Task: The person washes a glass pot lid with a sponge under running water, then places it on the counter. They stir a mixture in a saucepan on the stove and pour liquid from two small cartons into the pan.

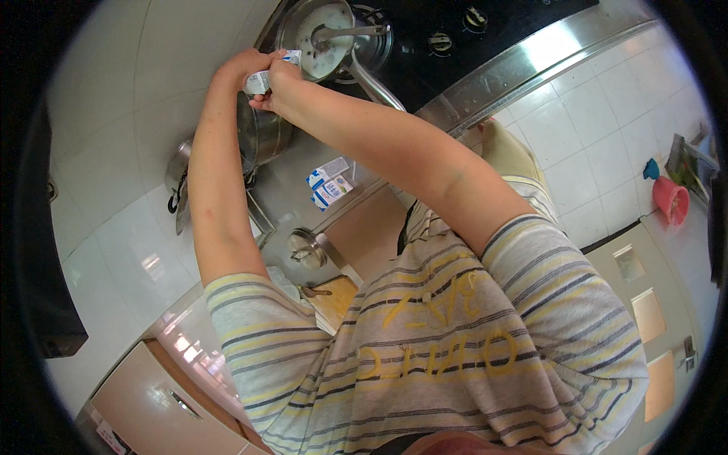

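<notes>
Both my hands grip a small white-and-blue carton (pixel 258 83) just beside the rim of a steel saucepan (pixel 282 35). My left hand (pixel 243 66) is around its far left side, and my right hand (pixel 283 82) covers its middle. One end of the carton reaches the pan's edge; whether anything flows from it cannot be seen. White liquid (pixel 333 54) with dark bits fills the pan's bottom. A metal ladle (pixel 364 32) rests in it, its handle across the rim. Under my wrists stands a large steel pot (pixel 267 133), partly hidden by my arms.
Two similar cartons, one grey-sided (pixel 330 169) and one blue-and-white (pixel 333 191), lie on the steel counter (pixel 296 170). The saucepan handle (pixel 375 82) points toward my right forearm. Stove knobs (pixel 440 43), a metal lid (pixel 307 248) and a cutting board (pixel 335 298) are around.
</notes>
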